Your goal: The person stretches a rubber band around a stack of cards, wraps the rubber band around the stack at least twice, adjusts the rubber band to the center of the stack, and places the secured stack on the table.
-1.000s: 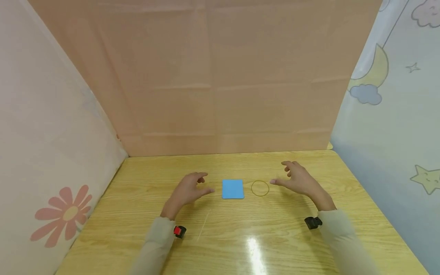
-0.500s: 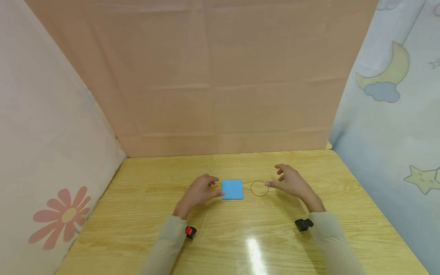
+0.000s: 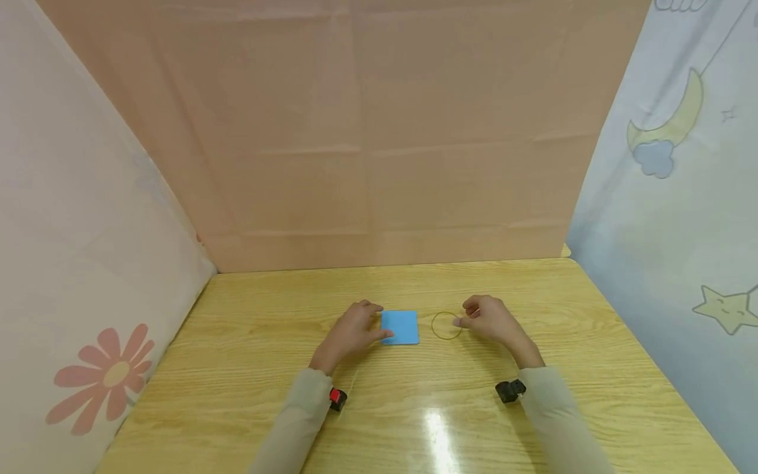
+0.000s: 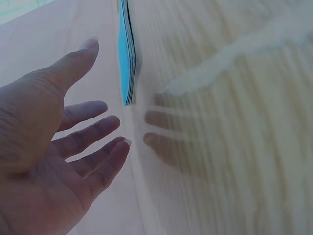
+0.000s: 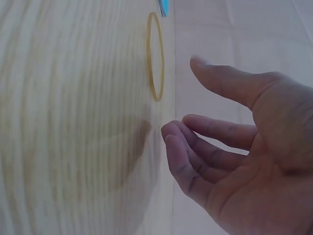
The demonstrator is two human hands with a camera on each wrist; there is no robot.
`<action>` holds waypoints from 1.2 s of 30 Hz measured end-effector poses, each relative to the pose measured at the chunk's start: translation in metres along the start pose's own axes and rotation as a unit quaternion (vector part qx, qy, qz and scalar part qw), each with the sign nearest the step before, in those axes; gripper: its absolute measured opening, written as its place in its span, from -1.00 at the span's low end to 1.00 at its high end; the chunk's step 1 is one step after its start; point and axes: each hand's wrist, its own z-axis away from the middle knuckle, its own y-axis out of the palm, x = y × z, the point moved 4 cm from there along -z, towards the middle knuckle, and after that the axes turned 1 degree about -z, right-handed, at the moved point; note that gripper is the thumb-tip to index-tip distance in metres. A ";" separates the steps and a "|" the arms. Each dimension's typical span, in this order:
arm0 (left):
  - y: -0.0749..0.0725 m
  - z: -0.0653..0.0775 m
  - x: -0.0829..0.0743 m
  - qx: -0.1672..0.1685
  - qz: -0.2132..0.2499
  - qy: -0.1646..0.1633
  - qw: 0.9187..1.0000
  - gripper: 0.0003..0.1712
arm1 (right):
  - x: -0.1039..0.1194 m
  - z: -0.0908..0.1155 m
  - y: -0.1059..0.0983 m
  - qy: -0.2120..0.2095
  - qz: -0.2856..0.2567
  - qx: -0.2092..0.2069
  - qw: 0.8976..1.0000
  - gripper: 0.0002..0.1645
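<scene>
A thin blue square stack (image 3: 400, 327) lies on the wooden table, and several layers show along its edge in the left wrist view (image 4: 128, 63). My left hand (image 3: 353, 329) is at its left side, thumb and fingers spread apart, with the thumb tip overlapping the blue square in the head view. To the right of the stack lies a yellow rubber band (image 3: 433, 332), flat in a loose ring. Close over its right side is my right hand (image 3: 490, 321), its thumb apart from the bent fingers and nothing between them.
The wooden table (image 3: 249, 368) runs back to a pinkish-brown sheet (image 3: 296, 197). Patterned cloth walls stand at the left (image 3: 118, 230) and right (image 3: 663, 217). Small dark cameras sit at the left wrist (image 3: 337, 399) and right wrist (image 3: 510, 390).
My left hand has moved right to the edge of the blue stack. My right hand has moved left and lower, over the rubber band. Stack and band lie where they were.
</scene>
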 end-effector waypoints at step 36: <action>0.021 -0.008 -0.011 0.083 -0.072 -0.031 0.993 -0.09 | 0.000 -0.004 0.013 0.015 0.001 -0.009 1.000 -0.67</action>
